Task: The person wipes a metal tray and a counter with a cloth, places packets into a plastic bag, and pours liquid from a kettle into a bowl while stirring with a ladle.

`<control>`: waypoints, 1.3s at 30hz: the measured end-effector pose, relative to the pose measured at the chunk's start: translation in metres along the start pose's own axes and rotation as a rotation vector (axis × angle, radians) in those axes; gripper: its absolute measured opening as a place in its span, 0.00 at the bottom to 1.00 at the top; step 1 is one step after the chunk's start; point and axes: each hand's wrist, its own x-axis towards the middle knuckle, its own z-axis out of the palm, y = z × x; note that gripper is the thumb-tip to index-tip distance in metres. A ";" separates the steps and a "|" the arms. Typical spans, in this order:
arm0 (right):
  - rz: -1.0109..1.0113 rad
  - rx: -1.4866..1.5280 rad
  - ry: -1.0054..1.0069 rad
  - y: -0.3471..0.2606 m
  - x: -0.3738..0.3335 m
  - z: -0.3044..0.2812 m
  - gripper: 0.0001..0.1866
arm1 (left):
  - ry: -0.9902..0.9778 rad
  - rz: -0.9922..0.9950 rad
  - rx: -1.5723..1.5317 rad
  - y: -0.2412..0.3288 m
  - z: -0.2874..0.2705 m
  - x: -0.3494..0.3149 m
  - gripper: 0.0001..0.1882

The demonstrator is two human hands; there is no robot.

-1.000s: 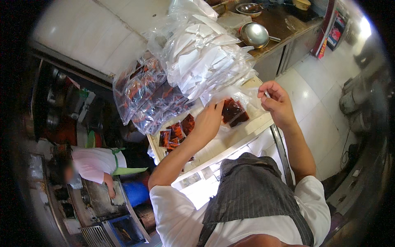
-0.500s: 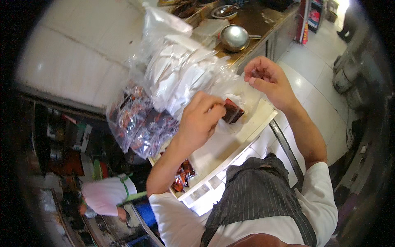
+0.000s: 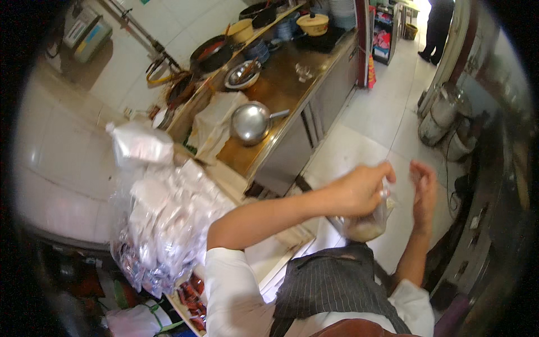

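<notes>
My left hand (image 3: 362, 191) reaches across to the right, its fingers closed on the top of a small clear plastic bag (image 3: 368, 226). The bag hangs below the hand over the floor, just in front of my apron, with something pale in its bottom that I cannot make out. Close by on the right, my right hand (image 3: 424, 194) is raised and slightly blurred, fingers stretched upward and apart from the bag. A large clear bag of white packets (image 3: 163, 216) rests on the light table (image 3: 269, 247) at left. Red-brown sauce packets (image 3: 193, 297) lie at the table's near left end.
Beyond the table, a metal counter (image 3: 314, 73) carries a steel pan with a handle (image 3: 251, 123), a cloth (image 3: 216, 126), bowls and a dark pot (image 3: 211, 54). Metal canisters (image 3: 443, 112) stand right. A person (image 3: 137, 320) is at lower left, another (image 3: 439, 28) far off.
My view has turned, showing more of the counter. My left hand has moved from over the table to the right and now holds the clear bag. My right hand's curled fingers have straightened.
</notes>
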 end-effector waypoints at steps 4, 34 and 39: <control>0.447 0.726 0.055 0.094 -0.014 -0.033 0.41 | -0.088 0.155 -0.181 -0.034 0.012 0.100 0.12; 0.022 -0.111 -0.331 0.329 1.046 0.169 0.03 | 0.656 -0.347 -0.061 -0.318 -0.483 0.488 0.06; -0.409 -0.416 -0.206 0.406 1.341 0.270 0.15 | 1.025 -0.584 -0.091 -0.332 -0.526 0.547 0.05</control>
